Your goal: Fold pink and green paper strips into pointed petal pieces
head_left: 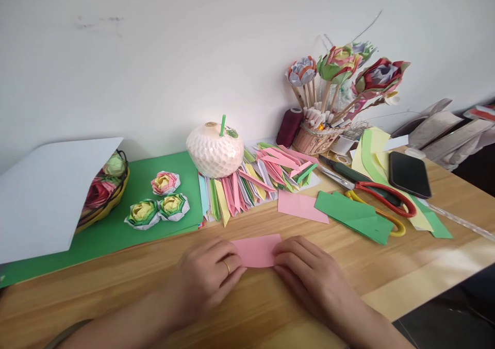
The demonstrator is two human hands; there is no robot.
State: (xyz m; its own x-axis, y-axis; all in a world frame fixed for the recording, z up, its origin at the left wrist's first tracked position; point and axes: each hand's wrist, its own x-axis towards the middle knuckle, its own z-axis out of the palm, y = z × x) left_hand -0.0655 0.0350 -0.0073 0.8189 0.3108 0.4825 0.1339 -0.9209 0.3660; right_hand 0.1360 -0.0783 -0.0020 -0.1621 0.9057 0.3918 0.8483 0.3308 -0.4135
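A small pink paper rectangle (257, 250) lies flat on the wooden table (386, 271) near its front edge. My left hand (207, 276), wearing a ring, has its fingers curled and pressed on the paper's left end. At the right end my right hand (309, 274) presses down the same way with bent fingers. Both hands hold the sheet against the tabletop. Their fingertips are tucked under and hidden.
Behind lie a second pink sheet (300, 205), green paper (353, 216), red-handled scissors (371, 189), a black phone (409, 174), a fan of folded coloured strips (263, 176), a white round vase (215, 150), three paper flowers (157, 204) on a green sheet, a flower basket (103, 186) and stemmed paper flowers (340, 68).
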